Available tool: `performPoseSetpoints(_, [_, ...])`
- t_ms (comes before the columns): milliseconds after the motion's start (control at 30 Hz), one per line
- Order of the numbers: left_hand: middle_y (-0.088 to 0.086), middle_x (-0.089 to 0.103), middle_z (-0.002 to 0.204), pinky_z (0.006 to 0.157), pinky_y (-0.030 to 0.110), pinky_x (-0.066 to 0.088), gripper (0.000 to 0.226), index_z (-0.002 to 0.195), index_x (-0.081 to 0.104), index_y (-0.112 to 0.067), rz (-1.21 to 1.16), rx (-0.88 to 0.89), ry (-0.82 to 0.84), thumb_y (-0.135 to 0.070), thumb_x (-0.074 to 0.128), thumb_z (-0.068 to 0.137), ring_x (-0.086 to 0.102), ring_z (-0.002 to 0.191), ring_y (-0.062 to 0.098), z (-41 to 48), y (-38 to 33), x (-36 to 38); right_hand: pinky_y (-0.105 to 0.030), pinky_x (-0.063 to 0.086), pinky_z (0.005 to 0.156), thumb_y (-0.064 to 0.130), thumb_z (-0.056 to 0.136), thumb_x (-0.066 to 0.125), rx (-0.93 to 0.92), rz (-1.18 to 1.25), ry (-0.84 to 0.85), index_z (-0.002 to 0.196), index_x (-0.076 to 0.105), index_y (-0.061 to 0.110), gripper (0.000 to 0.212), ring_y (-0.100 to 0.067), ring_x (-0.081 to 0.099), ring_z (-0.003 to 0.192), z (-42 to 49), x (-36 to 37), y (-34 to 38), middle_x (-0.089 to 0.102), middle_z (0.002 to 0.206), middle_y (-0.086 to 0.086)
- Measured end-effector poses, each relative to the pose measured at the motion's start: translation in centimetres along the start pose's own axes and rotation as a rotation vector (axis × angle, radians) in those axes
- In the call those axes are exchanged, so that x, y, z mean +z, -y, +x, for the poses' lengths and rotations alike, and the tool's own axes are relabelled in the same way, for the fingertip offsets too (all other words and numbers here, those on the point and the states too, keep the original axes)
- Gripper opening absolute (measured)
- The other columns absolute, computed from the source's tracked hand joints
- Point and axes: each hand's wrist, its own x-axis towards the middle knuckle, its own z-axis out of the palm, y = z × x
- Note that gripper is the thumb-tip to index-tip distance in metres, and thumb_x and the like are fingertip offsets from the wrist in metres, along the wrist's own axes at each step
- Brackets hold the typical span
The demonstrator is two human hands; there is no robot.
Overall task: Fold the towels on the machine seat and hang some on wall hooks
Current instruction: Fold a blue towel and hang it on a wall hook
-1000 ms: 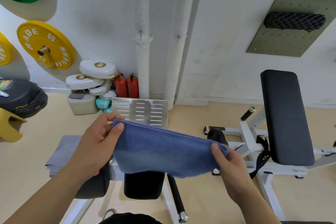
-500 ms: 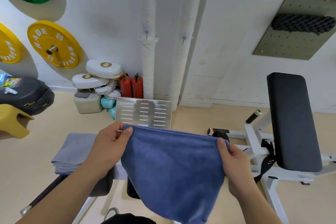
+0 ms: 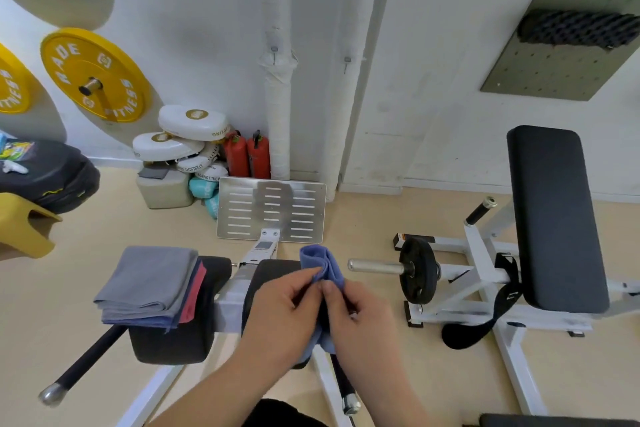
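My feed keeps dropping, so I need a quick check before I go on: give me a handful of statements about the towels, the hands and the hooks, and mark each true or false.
1. Both hands pinch the blue towel together at its top. True: the left hand and right hand meet there.
2. The blue towel is spread wide between the hands. False: it is bunched into a narrow fold.
3. A stack of folded towels lies on the black pad to the left. True.
4. The top towel of that stack is red. False: it is grey, with red and blue edges beneath.
5. A towel hangs on each wall hook. False: both hooks in view are bare.
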Motion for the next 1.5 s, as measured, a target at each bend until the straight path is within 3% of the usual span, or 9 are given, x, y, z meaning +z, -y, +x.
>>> performPoseSetpoints(233, [-0.005, 0.079, 0.089, 0.076, 0.017, 0.056, 0.026, 0.101, 0.078, -0.027, -0.015, 0.024, 0.025, -0.013, 0.057, 0.104, 0.073, 0.086, 0.008, -1.0, -0.1, -0.2, -0.027, 0.057, 0.069, 0.017, 0.092, 0.075, 0.036, 0.127, -0.063, 0.077, 0.079, 0.03, 0.02, -0.018, 0.073, 0.074, -0.8, -0.4, 0.3, 0.078, 0.074, 0.002])
performPoseSetpoints(467, [0.009, 0.076, 0.093, 0.087, 0.047, 0.06, 0.013, 0.105, 0.072, -0.023, -0.044, 0.03, 0.148, -0.025, 0.064, 0.095, 0.072, 0.095, 0.034, -1.5, -0.4, -1.4, -0.018, 0.043, 0.061, 0.023, 0.101, 0.06, -0.162, -0.047, -0.005, 0.071, 0.067, 0.017, 0.031, -0.008, 0.06, 0.066, -1.5, 0.4, 0.2, 0.064, 0.07, 0.001])
performPoseSetpoints(600, [-0.001, 0.079, 0.09, 0.069, 0.013, 0.054, 0.025, 0.101, 0.078, -0.021, -0.075, 0.025, 0.05, -0.002, 0.062, 0.097, 0.073, 0.081, 0.005, -1.2, -0.8, -2.4, -0.048, 0.06, 0.079, 0.047, 0.091, 0.063, -0.014, 0.15, 0.117, 0.085, 0.079, 0.015, 0.036, -0.018, 0.071, 0.079, -1.0, -0.4, 0.4, 0.074, 0.081, -0.01])
performPoseSetpoints(700, [-0.011, 0.078, 0.096, 0.079, 0.009, 0.05, 0.033, 0.104, 0.078, -0.03, -0.014, 0.059, 0.122, -0.002, 0.06, 0.099, 0.07, 0.091, 0.0, -1.0, -1.9, -4.3, -0.04, 0.062, 0.082, 0.036, 0.088, 0.075, 0.063, 0.177, 0.025, 0.099, 0.079, 0.032, 0.012, -0.018, 0.074, 0.096, 0.4, -1.8, -0.6, 0.079, 0.098, 0.0])
performPoseSetpoints(867, [-0.001, 0.075, 0.101, 0.086, 0.028, 0.057, 0.022, 0.101, 0.075, -0.033, -0.145, 0.169, 0.316, -0.019, 0.058, 0.098, 0.068, 0.096, 0.009, -1.3, -4.9, -8.2, -0.045, 0.045, 0.114, 0.045, 0.079, 0.084, 0.116, 0.285, 0.437, 0.145, 0.054, 0.029, 0.075, -0.015, 0.056, 0.137, 3.4, -5.6, -1.0, 0.062, 0.145, 0.003])
performPoseSetpoints(1100, [-0.001, 0.078, 0.1, 0.086, 0.031, 0.06, 0.025, 0.105, 0.073, -0.028, -0.111, 0.123, 0.013, -0.01, 0.056, 0.103, 0.071, 0.097, 0.016, 0.7, -4.0, -9.4, -0.039, 0.051, 0.091, 0.029, 0.086, 0.076, 0.07, 0.365, 0.458, 0.111, 0.067, 0.002, 0.038, -0.025, 0.069, 0.104, 2.9, -5.6, -0.1, 0.073, 0.114, -0.02])
performPoseSetpoints(1233, [0.0, 0.078, 0.098, 0.075, 0.02, 0.058, 0.026, 0.111, 0.066, -0.018, -0.117, -0.016, 0.201, 0.003, 0.064, 0.095, 0.072, 0.094, 0.02, 0.4, -1.9, -10.7, -0.029, 0.049, 0.076, 0.027, 0.092, 0.068, -0.072, 0.2, 0.447, 0.097, 0.063, 0.014, 0.015, -0.016, 0.061, 0.086, 2.5, -6.2, 1.2, 0.065, 0.088, -0.004])
performPoseSetpoints(1367, [-0.02, 0.064, 0.134, 0.098, 0.028, 0.058, 0.084, 0.143, 0.043, -0.051, 0.149, -0.014, 0.325, -0.036, 0.091, 0.074, 0.064, 0.122, 0.007, 0.8, -1.8, -10.8, -0.029, 0.049, 0.071, 0.01, 0.096, 0.068, -0.231, -0.058, 0.639, 0.095, 0.063, 0.014, 0.006, -0.015, 0.059, 0.076, 2.9, -6.9, 3.5, 0.064, 0.081, -0.003])
performPoseSetpoints(1500, [-0.011, 0.073, 0.11, 0.093, 0.026, 0.058, 0.089, 0.146, 0.043, -0.044, 0.164, 0.088, 0.441, -0.021, 0.092, 0.074, 0.07, 0.108, 0.007, 1.2, -3.4, -9.0, -0.036, 0.053, 0.079, 0.011, 0.093, 0.072, -0.328, -0.203, 0.715, 0.098, 0.068, 0.013, 0.007, -0.024, 0.063, 0.085, 3.6, -7.2, 5.0, 0.067, 0.092, -0.013])
